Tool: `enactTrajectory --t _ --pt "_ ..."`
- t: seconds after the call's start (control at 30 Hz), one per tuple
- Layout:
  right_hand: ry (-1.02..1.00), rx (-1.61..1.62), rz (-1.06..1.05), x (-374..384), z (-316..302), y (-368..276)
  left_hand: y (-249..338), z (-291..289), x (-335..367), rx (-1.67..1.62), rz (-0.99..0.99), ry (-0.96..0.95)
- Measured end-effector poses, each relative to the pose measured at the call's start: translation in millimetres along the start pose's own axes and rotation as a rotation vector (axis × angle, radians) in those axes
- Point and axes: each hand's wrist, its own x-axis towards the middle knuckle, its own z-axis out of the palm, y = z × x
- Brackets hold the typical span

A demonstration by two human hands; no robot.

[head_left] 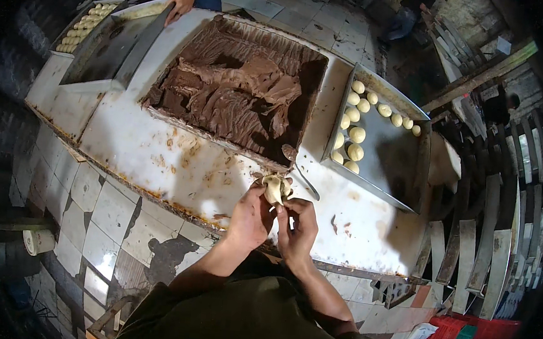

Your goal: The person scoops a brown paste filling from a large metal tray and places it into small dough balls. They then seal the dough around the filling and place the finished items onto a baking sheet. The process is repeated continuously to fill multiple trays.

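Note:
Between my two hands is a piece of pale dough (274,188), its edges gathered and folded. My left hand (250,217) cups it from the left, and the fingers of my right hand (297,225) pinch its lower right side. What lies inside the dough is hidden. Just beyond my hands stands a large tray of brown chocolate-like paste (239,91), its surface ridged and scooped. A spoon (306,183) smeared with paste leans at that tray's near right corner. To the right, a metal tray (389,156) holds several round dough balls (357,135) along its left and far sides.
Another person's hand (181,2) grips an empty metal tray (106,51) at the far left, beside a tray of dough balls (86,27). Crumbs dot the white tabletop (177,163). Stacked metal trays (467,246) and red crates (455,333) stand at right. A person (411,12) is farther back.

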Motion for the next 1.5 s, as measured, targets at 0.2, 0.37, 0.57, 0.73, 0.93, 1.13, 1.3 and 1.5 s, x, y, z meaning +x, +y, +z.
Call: enactTrajectory --t 0.2,0.37,0.57,0.73,0.93,1.13,1.3,1.5 --pt "-0.208 -0.235 -0.467 5.1 -30.6 -27.4 18.9 15.4 0.5 0.2 0.041 0.083" --pt "-0.263 -0.257 -0.286 39.6 -60.6 -39.6 26.9 12.1 -7.5 1.028 0.367 -0.388" --pt "-0.326 -0.063 -0.009 44.2 -81.5 -46.2 36.6 25.2 -6.5 0.728 -0.058 -0.6" --pt "-0.252 0.076 0.039 29.5 -90.5 -24.4 3.7 20.7 -3.9 0.604 -0.079 -0.502" --pt "-0.16 0.151 0.052 -1.9 -113.7 0.9 -61.5 33.5 -10.3 0.217 -0.046 -0.145" --pt "0.09 -0.385 -0.364 -37.7 -161.4 35.6 -131.6 66.9 -18.3 0.054 -0.096 -0.023" --pt "0.231 -0.234 -0.427 -49.6 -218.3 60.1 -195.1 112.3 -24.2 0.124 -0.05 -0.102" --pt "0.133 -0.22 -0.591 -82.9 -292.4 79.4 -261.4 135.0 -19.9 0.578 0.285 -0.033"
